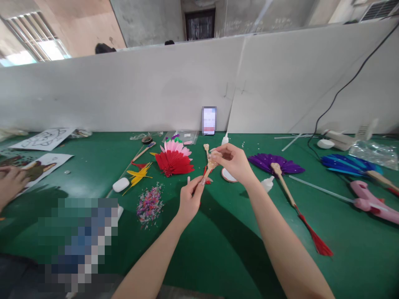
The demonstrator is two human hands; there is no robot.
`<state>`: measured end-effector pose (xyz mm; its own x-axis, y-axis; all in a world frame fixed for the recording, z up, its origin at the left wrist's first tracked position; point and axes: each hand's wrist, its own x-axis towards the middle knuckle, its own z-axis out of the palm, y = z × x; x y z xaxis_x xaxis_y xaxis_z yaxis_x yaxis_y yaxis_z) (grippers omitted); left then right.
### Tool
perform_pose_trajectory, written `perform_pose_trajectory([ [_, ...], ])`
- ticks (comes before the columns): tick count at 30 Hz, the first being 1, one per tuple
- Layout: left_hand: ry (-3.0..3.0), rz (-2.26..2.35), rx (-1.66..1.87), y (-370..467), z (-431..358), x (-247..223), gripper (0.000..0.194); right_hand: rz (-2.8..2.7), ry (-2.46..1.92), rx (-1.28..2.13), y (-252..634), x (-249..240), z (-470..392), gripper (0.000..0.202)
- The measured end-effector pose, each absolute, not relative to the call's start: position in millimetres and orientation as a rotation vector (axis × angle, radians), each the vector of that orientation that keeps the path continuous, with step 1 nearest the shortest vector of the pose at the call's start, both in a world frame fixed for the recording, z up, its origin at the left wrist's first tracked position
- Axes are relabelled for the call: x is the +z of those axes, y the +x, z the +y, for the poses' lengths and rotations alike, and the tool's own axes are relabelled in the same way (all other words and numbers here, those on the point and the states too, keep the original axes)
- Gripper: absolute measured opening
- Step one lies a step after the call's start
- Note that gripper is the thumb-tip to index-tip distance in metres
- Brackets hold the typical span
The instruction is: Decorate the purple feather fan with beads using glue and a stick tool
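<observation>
Above the table's middle, my left hand (189, 198) is closed round the lower part of a pale wooden fan handle (211, 165) with a broad, carved-looking head. My right hand (235, 162) pinches at the top of that head; whether a small piece is also between its fingertips I cannot tell. Red tassel threads show behind the left fingers. Just beyond stands out another wooden handle (206, 148) lying on the table. Red feathers (174, 162) and pink feathers (177, 146) lie spread to the left. Under the right wrist is a round white-topped lid or dish (229, 174), partly covered.
On the right lie a purple feather fan (264, 162), a blue feather fan (346, 165), a pink glue gun (368, 199) and a white bottle (267, 183). Leftward are colourful confetti (150, 205), yellow feathers (139, 176) and a co-worker's hand (11, 185). A phone (209, 120) leans on the partition.
</observation>
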<state>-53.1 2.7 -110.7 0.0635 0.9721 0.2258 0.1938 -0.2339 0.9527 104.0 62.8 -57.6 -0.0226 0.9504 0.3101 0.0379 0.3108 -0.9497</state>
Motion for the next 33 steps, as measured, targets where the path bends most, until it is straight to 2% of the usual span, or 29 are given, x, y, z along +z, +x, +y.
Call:
perform_pose_trajectory([
  [7, 1.610, 1.191, 1.232, -53, 2, -114, 0.034, -1.333, -0.962, 0.924, 102, -59, 62, 0.027],
  [23, 1.678, 1.232, 1.218, -52, 3, -116, 0.032, -1.348, -1.053, 0.900, 108, -64, 69, 0.046],
  [28, 1.634, 1.256, 1.215, -53, 6, -116, 0.032, -1.572, -1.104, 0.756, 113, -64, 67, 0.027],
  [33, 1.474, 1.145, 1.124, -51, 8, -116, 0.036, -1.551, -1.134, 0.634, 109, -66, 66, 0.022],
])
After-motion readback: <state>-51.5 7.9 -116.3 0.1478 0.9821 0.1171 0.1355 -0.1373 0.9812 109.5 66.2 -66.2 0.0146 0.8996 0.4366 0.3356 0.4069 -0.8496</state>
